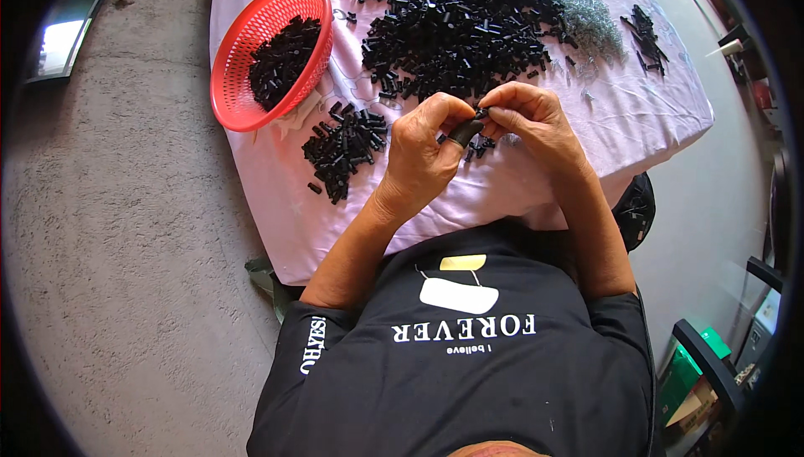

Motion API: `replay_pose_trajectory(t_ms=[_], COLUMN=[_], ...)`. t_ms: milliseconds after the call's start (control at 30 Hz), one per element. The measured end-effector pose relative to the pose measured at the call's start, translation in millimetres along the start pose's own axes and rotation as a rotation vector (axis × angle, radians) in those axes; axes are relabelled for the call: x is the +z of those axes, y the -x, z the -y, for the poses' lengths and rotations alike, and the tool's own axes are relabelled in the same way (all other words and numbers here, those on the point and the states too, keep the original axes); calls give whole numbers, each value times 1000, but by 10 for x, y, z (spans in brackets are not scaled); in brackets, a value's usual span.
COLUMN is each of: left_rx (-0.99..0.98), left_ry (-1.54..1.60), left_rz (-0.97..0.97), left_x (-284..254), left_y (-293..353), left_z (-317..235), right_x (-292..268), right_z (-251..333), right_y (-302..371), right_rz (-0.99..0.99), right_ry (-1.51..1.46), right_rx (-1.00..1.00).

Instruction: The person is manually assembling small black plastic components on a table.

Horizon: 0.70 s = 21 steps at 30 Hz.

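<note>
My left hand [423, 155] and my right hand [536, 126] meet over the near part of the table, fingertips pinched together. Between them is a small black plastic piece [481, 112], mostly covered by the fingers. A dark cover sits on my left thumb. Just under the hands lie a few loose black pieces [479, 149]. Left of my left hand is a small heap of black tubular pieces [343, 151]. Beyond both hands spreads a large pile of similar black pieces [456, 25].
A red plastic basket [226, 80], tilted and partly filled with black pieces, stands at the table's left. Small shiny metal parts [590, 17] are heaped right of the big pile, and longer thin black pieces [645, 38] lie farther right. A pink cloth [293, 231] covers the table.
</note>
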<state>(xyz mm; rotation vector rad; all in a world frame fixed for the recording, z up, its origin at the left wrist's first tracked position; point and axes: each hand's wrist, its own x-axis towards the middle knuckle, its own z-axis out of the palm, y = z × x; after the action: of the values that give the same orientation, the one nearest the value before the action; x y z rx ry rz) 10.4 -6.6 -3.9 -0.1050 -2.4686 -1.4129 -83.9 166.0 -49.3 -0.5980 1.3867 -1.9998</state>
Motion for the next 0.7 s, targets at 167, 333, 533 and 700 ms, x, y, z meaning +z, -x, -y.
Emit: replay_pose_trajectory(t_ms=[167, 333, 533, 700], left_rx=[52, 94, 91, -73], left_ry=[130, 74, 120, 412], left_rz=[-63, -51, -58, -65], left_x=[51, 23, 46, 97], left_y=[30, 12, 40, 100], left_z=[105, 42, 72, 56], right_x=[-9, -11, -7, -3], right_z=[-10, -13, 10, 14], right_y=[-2, -2, -5, 1], right_rz=[11, 16, 23, 31], right_ry=[-5, 22, 15, 5], right_rx=[-9, -29, -8, -28])
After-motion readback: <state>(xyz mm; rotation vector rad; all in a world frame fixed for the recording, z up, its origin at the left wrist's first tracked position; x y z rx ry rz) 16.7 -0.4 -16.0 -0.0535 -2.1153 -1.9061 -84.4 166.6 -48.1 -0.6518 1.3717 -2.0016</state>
